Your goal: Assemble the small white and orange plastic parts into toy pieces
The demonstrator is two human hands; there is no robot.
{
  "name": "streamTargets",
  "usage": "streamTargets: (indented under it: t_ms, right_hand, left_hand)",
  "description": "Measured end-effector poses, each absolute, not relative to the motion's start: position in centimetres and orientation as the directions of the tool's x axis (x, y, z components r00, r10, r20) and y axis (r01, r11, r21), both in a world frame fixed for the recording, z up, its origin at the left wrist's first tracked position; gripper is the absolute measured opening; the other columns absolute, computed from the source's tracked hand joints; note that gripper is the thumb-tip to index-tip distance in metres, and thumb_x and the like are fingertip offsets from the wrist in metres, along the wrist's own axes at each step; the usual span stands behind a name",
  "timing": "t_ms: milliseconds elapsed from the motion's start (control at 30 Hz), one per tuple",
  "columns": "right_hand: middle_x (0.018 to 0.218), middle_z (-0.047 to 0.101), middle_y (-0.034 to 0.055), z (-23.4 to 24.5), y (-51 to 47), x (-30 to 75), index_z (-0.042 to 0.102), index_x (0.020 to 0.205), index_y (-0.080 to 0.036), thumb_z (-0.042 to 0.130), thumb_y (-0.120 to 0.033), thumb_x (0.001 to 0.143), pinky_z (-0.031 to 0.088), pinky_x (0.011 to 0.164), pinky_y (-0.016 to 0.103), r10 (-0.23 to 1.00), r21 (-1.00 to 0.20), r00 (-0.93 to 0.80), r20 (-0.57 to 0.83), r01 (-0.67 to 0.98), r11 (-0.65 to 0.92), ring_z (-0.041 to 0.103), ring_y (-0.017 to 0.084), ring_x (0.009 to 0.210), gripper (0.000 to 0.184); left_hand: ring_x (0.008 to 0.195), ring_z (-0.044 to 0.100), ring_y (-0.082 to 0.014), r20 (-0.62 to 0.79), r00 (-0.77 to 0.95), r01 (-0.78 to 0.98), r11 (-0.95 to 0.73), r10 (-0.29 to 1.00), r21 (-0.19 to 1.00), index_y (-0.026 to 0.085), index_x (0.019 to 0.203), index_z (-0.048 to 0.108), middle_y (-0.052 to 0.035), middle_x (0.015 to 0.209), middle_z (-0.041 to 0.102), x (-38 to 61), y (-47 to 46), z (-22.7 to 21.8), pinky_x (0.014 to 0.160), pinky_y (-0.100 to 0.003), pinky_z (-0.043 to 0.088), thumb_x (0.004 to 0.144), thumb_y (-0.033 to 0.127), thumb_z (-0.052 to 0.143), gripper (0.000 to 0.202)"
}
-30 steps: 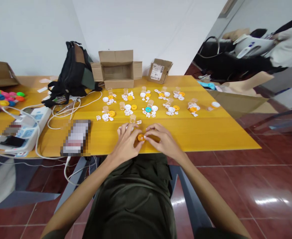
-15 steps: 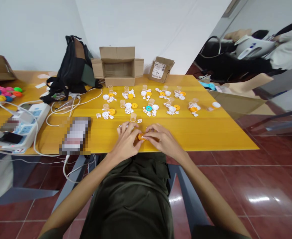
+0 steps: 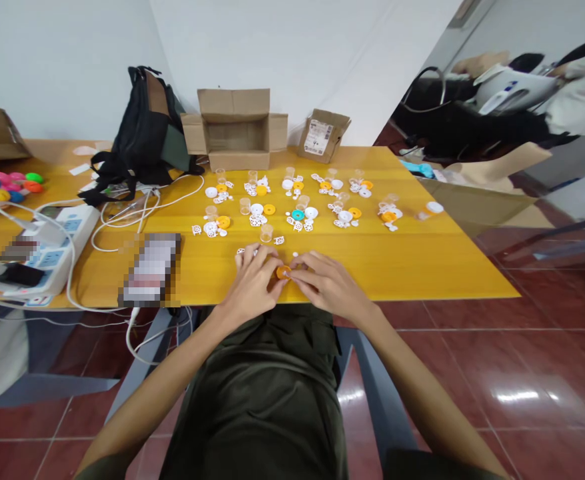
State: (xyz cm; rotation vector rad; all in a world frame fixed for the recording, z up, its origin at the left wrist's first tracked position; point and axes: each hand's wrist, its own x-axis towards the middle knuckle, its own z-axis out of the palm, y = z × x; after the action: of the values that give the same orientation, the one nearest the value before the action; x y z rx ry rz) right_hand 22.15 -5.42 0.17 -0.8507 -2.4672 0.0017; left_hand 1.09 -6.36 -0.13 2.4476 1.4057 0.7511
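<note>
right hand [image 3: 330, 281] shifted slightly; left fingers [image 3: 270, 265] grip orange piece [image 3: 282, 273]; right fingers [image 3: 304, 275]: hold unclear

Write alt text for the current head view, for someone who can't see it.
A person's left hand and right hand meet at a small orange part near the front edge of a yellow table. Beyond them lie clusters of plastic pieces with clear cups; a phone lies left, an open cardboard box behind.

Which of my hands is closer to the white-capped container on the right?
Right. Your right hand is left of the container and nearer you; your left hand is farther left, holding the orange piece.
</note>
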Motion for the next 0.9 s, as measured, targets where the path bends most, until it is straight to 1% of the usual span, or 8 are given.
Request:
streamTargets:
  t_ms: [100,233,333,467,567,733,900]
  right_hand:
    - [0.104,0.07,0.0082,0.2,-5.5,22.2,0.076,0.108,-0.028,0.05,-0.015,0.1,0.056,0.078,0.04,0.576,-0.146,-0.673,0.464,0.583,0.799,0.064,0.025,0.094,0.029]
    - [0.105,0.071,0.0097,0.3,-5.7,22.2,0.075,0.108,-0.026,0.05,-0.015,0.1,0.057,0.078,0.041,0.563,-0.151,-0.676,0.475,0.568,0.809,0.064,0.026,0.093,0.029]
    - [0.105,0.071,0.0089,0.2,-5.7,22.3,0.075,0.109,-0.027,0.05,-0.017,0.1,0.058,0.08,0.042,0.585,-0.211,-0.639,0.5,0.565,0.797,0.066,0.025,0.093,0.028]
    - [0.104,0.072,0.0083,-0.4,-4.7,22.8,0.074,0.11,-0.028,0.051,-0.02,0.101,0.059,0.082,0.043,0.668,-0.324,-0.5,0.551,0.61,0.723,0.068,0.026,0.094,0.027]
    - [0.102,0.072,0.0083,-0.8,-3.5,23.2,0.075,0.107,-0.028,0.051,-0.02,0.1,0.06,0.083,0.043,0.711,-0.341,-0.415,0.568,0.668,0.662,0.069,0.026,0.094,0.025]
    - [0.1,0.072,0.0085,-1.0,-2.0,23.1,0.075,0.104,-0.025,0.055,-0.023,0.1,0.061,0.08,0.043,0.717,-0.317,-0.464,0.52,0.675,0.667,0.069,0.026,0.09,0.02]
    - [0.097,0.072,0.0097,-0.9,-1.5,22.8,0.076,0.098,-0.024,0.052,-0.024,0.102,0.06,0.08,0.042,0.68,-0.266,-0.534,0.502,0.653,0.709,0.068,0.026,0.09,0.024]
  left_hand:
    - [0.123,0.046,-0.0334,0.321,0.412,0.736,-0.519,0.853,0.435,0.023,0.102,0.069,-0.0102,0.12,0.064,1.1,-6.4,-0.1,0.101,-0.051,0.04,0.093,0.024,0.063,0.011]
    - [0.123,0.046,-0.0333,0.324,0.415,0.734,-0.523,0.85,0.432,0.023,0.102,0.068,-0.0103,0.12,0.065,1.1,-6.4,-0.1,0.102,-0.051,0.04,0.094,0.025,0.062,0.011]
    - [0.122,0.047,-0.033,0.327,0.415,0.736,-0.524,0.849,0.428,0.022,0.102,0.068,-0.0101,0.119,0.065,1.1,-6.4,-0.1,0.102,-0.051,0.04,0.094,0.024,0.062,0.011]
    - [0.12,0.048,-0.0328,0.316,0.414,0.735,-0.518,0.854,0.438,0.024,0.102,0.069,-0.0096,0.119,0.065,1.1,-6.4,0.0,0.102,-0.05,0.04,0.092,0.024,0.063,0.011]
    - [0.121,0.047,-0.033,0.316,0.411,0.736,-0.516,0.855,0.439,0.024,0.105,0.069,-0.0097,0.12,0.064,1.1,-6.4,-0.1,0.102,-0.05,0.04,0.092,0.023,0.063,0.014]
    - [0.121,0.047,-0.0336,0.312,0.406,0.74,-0.51,0.859,0.439,0.023,0.11,0.068,-0.0108,0.122,0.064,1.0,-6.4,-0.2,0.101,-0.051,0.04,0.091,0.024,0.064,0.019]
    - [0.121,0.046,-0.0343,0.299,0.391,0.756,-0.489,0.87,0.436,0.024,0.11,0.069,-0.0113,0.121,0.063,0.9,-6.4,-0.2,0.101,-0.051,0.04,0.091,0.028,0.067,0.02]
